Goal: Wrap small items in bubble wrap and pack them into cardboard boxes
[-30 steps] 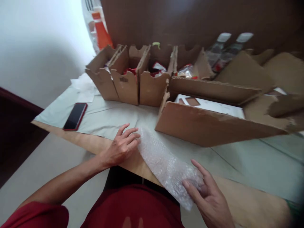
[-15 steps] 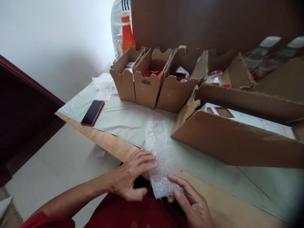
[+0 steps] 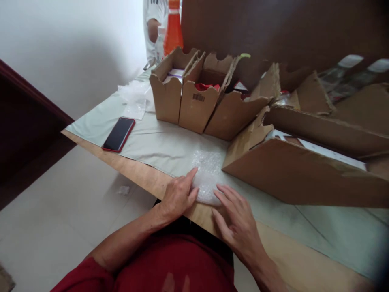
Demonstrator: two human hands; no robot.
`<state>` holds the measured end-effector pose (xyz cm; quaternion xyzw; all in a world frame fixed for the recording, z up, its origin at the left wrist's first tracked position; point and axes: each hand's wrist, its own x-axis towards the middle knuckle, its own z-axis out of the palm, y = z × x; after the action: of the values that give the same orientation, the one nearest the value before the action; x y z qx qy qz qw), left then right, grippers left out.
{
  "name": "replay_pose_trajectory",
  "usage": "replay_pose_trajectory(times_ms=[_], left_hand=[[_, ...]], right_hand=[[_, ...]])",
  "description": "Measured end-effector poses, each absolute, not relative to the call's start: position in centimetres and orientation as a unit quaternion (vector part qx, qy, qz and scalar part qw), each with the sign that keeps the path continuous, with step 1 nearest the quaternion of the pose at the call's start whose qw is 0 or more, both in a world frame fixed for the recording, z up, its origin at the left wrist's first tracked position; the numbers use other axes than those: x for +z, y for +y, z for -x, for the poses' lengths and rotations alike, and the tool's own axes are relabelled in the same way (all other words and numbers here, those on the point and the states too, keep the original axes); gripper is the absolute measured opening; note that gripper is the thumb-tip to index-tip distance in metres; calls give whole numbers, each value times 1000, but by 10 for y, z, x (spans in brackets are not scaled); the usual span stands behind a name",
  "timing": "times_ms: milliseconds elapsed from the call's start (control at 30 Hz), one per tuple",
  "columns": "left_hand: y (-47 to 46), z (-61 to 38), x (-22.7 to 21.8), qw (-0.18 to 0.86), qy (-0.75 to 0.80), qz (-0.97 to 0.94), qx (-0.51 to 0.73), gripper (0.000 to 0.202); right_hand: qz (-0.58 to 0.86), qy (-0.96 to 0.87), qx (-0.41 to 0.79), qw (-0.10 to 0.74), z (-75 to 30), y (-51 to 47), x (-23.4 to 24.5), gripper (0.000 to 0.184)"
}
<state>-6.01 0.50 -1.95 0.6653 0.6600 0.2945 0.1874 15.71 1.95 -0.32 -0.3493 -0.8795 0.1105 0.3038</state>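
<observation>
A strip of clear bubble wrap (image 3: 207, 184) lies folded over on itself near the table's front edge, its far end flat on the cloth. My left hand (image 3: 178, 194) rests along its left side, index finger stretched out and thumb apart, both touching the wrap. On the other side, my right hand (image 3: 235, 211) is open with spread fingers; its fingertips touch the right edge of the wrap. Whether anything lies inside the fold I cannot tell.
Several cardboard bins (image 3: 194, 105) stand behind the wrap, with a long carton (image 3: 304, 174) at right. A phone (image 3: 118, 134) and clear plastic bags (image 3: 133, 99) lie left. An orange bottle (image 3: 174, 32) and a person in white (image 3: 152, 28) are at the back.
The near end of the bubble wrap has been folded away from me onto the table. Both hands have moved forward with it, and my right hand has opened from its grip.
</observation>
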Motion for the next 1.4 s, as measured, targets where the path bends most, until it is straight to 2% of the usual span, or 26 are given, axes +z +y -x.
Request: replay_pose_trajectory(times_ms=[133,267,367,433,600,733,833,967,1033,1100,1133,1200,1300,1400], left_hand=[[-6,61,-20,115,640,-682,336,56],[-22,65,-10,42,562,-731,384,48],[-27,66,-7,58,519,-764,379,27],[-24,66,-9,84,531,-747,391,22],[3,67,-20,84,580,-707,396,25],[19,69,-24,47,604,-708,364,27],[16,70,-20,37,585,-720,371,32],[0,74,-11,84,547,-753,356,37],[-10,77,-6,98,565,-721,389,40],[-21,79,-1,138,605,-650,439,36],[-27,80,2,191,626,-605,453,30],[-38,77,6,361,641,-503,454,23],[-47,66,8,595,573,-359,435,39],[-45,47,3,658,517,-284,468,47]], right_hand=[[331,-912,39,238,-151,30,-21,29],[332,-904,69,261,-148,32,-16,28],[324,-898,131,268,-145,33,-5,26],[341,-885,142,284,-145,35,1,21],[374,-859,22,349,-150,33,5,19],[350,-893,12,282,-145,39,-1,23],[344,-908,38,238,-140,47,-5,25],[353,-887,141,261,-143,46,-2,22],[374,-864,203,269,-148,42,1,22],[412,-831,263,267,-151,39,4,21],[434,-809,292,267,-153,38,5,21],[477,-758,352,273,-153,37,7,20],[501,-684,448,283,-149,30,8,22],[469,-657,521,277,-143,17,11,24]])
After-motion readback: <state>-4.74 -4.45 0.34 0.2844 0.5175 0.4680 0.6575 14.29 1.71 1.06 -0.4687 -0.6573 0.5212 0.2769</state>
